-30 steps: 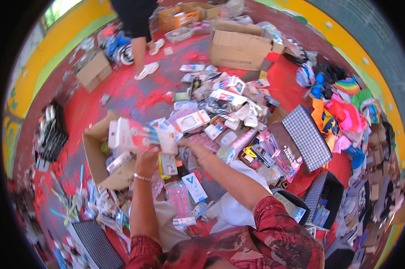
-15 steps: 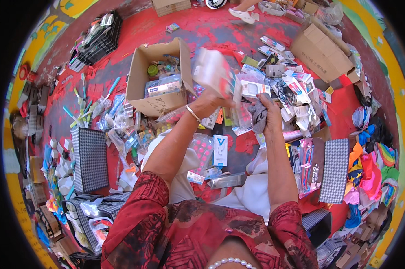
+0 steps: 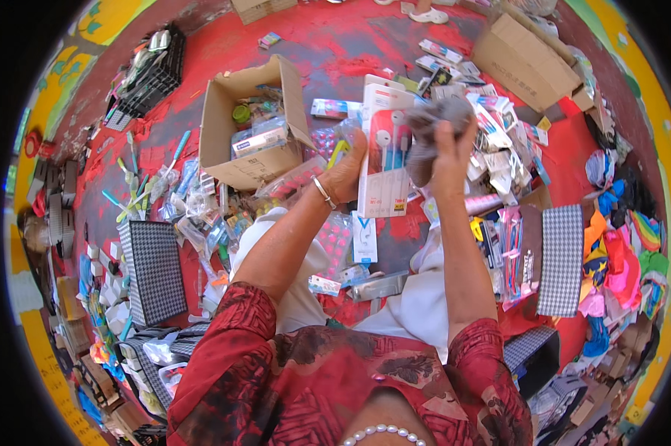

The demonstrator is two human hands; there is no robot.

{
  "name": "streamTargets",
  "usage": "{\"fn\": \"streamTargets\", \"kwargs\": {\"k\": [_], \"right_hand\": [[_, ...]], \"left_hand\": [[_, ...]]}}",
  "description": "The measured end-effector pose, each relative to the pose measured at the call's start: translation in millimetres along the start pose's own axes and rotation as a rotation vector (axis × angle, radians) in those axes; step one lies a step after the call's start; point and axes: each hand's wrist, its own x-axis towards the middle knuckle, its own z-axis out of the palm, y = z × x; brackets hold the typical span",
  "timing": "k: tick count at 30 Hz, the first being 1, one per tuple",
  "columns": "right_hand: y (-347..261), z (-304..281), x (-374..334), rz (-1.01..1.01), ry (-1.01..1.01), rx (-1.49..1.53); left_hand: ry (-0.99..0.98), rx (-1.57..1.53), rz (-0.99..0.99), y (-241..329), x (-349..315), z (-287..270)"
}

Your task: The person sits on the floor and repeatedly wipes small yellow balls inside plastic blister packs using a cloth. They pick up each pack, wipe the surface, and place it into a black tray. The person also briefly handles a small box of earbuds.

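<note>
My left hand (image 3: 343, 175) is closed on a white and red earphone box (image 3: 384, 182), held upright with its picture side toward me. My right hand (image 3: 450, 160) grips a grey cloth (image 3: 423, 160), smeared by motion, at the right edge of the earphone box. Whether the cloth touches the box I cannot tell. Below them, a white and blue box (image 3: 364, 239) lies near pink-dotted blister packaging (image 3: 335, 245). An open cardboard box (image 3: 240, 172) with small packages and a green roll inside stands to the left of my left hand.
Small white boxes (image 3: 499, 163) and a black cable lie heaped on the right. A checkered bin (image 3: 153, 271) stands left, another checkered panel (image 3: 560, 260) right. Colourful cloths (image 3: 618, 267) fill the far right. A black crate (image 3: 153, 82) and large carton (image 3: 525, 63) stand farther back.
The earphone box has turned from a blurred tilt to upright, front toward me. My right hand has raised the grey cloth to the box's right edge.
</note>
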Motion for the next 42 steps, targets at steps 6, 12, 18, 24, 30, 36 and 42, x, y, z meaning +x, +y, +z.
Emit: {"fn": "streamTargets", "kwargs": {"k": [6,12,18,24,30,36,42], "right_hand": [[-16.7,6.5,-26.1,-0.404,-0.558,-0.599],[-25.1,-36.7,-27.8,0.559,-0.406,-0.029],[-3.3,-55.0,-0.8,0.598,-0.141,0.4],[-3.5,-42.7,-5.3,0.709,-0.071,0.496],[-9.2,-45.1,3.6,0.813,0.074,0.39],[-7.8,-44.6,4.5,0.822,0.013,0.415],[-21.2,-39.5,6.5,0.377,-0.244,0.323]], "left_hand": [[0.147,-0.133,0.011,-24.6,10.4,-13.6],[0.027,0.339,0.23,13.4,-7.4,-24.4],[0.139,0.536,0.183,18.9,-12.2,-6.9],[0.066,0.569,0.275,17.8,-9.3,-14.9],[0.137,-0.235,0.14,10.1,-3.2,-25.4],[0.065,-0.388,0.061,9.6,-3.8,-24.7],[0.134,0.402,0.105,10.4,-9.2,-5.9]]}}
